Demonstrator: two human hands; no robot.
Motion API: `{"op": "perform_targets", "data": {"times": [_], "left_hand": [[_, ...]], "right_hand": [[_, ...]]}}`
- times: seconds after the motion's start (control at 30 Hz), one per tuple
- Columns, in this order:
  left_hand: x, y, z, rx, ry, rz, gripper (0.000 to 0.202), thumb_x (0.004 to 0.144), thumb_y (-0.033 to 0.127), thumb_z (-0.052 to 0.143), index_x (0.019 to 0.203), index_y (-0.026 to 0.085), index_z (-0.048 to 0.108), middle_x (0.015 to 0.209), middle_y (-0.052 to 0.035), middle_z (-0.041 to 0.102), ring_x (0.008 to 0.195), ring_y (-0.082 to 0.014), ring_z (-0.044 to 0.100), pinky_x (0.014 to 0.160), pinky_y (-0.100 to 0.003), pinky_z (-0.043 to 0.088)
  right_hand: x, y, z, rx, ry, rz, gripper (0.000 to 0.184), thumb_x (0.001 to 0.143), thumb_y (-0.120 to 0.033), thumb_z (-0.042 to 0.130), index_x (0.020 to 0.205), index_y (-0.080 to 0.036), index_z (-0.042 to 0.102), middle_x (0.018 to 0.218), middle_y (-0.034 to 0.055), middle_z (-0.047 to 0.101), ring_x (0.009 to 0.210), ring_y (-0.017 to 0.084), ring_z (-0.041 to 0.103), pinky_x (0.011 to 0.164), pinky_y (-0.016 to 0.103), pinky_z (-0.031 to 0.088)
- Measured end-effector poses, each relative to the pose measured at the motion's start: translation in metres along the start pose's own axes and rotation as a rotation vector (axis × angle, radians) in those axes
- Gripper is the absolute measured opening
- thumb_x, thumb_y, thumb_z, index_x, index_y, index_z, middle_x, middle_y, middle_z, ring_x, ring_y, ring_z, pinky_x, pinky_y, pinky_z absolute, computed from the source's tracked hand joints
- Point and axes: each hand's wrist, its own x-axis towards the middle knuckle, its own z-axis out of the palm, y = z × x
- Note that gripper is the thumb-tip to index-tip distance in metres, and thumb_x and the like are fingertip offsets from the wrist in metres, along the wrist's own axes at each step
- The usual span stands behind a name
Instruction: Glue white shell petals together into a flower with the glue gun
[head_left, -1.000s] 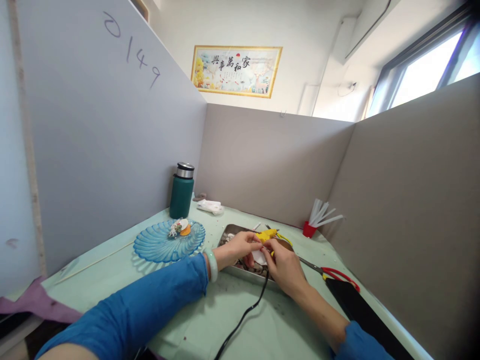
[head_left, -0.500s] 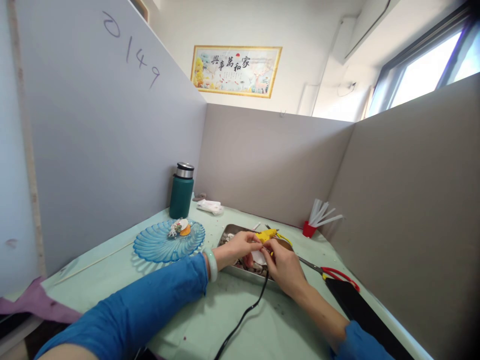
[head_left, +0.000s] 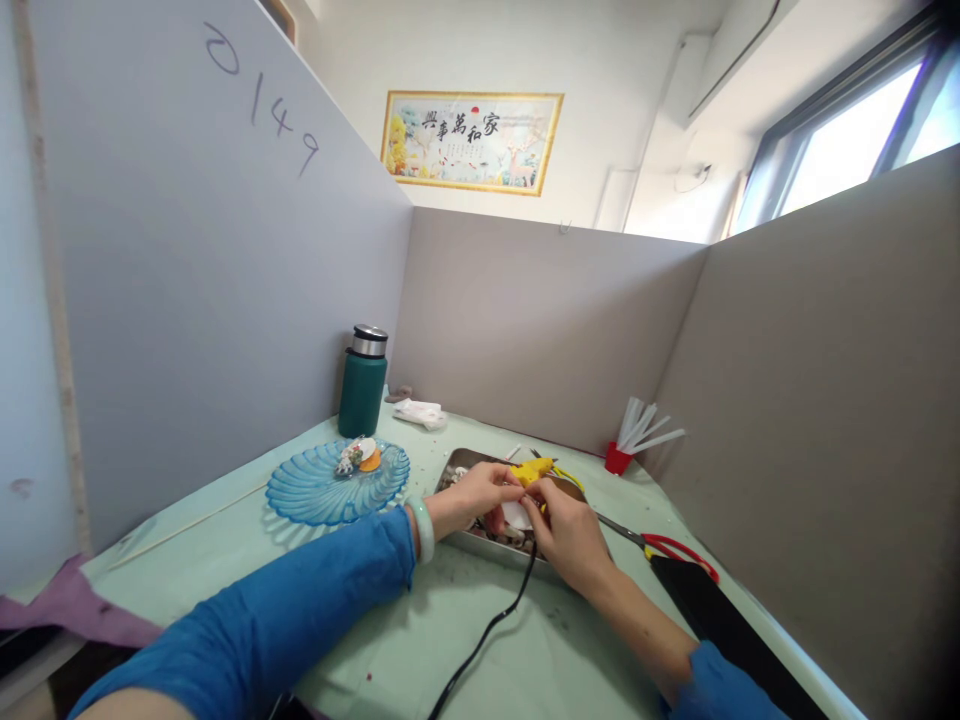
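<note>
Over a metal tray [head_left: 480,543] of small mixed pieces, my left hand [head_left: 484,492] and my right hand [head_left: 566,522] meet fingertip to fingertip. Both are closed in a pinch; whatever lies between the fingertips is too small to make out. A flat white piece [head_left: 516,515] shows just below the fingers, and I cannot tell whether it is held or lies in the tray. Right behind the hands rests a yellow glue gun [head_left: 534,470]. A black cord [head_left: 487,632] runs from the tray toward me across the table.
On the left stands a blue scalloped plate [head_left: 315,490] bearing small decorated pieces [head_left: 360,456]. Behind it is a green bottle [head_left: 363,392]. To the right lie red-handled scissors [head_left: 679,552] and a black flat object [head_left: 727,630]. A red cup [head_left: 618,459] holds white sticks. Partition walls enclose the table.
</note>
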Motion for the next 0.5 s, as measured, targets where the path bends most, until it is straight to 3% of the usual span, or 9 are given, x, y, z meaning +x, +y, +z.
{"op": "perform_targets", "data": {"times": [0.5], "left_hand": [[-0.0014, 0.0022, 0.0023, 0.003, 0.007, -0.018, 0.043, 0.07, 0.049, 0.055, 0.091, 0.011, 0.055, 0.038, 0.0026, 0.05, 0.033, -0.0104, 0.048, 0.036, -0.018, 0.039]], "right_hand": [[-0.0001, 0.0002, 0.0006, 0.003, 0.014, 0.003, 0.021, 0.086, -0.031, 0.038, 0.086, -0.019, 0.056, 0.071, 0.0022, 0.062, 0.063, 0.014, 0.056, 0.056, 0.022, 0.035]]}}
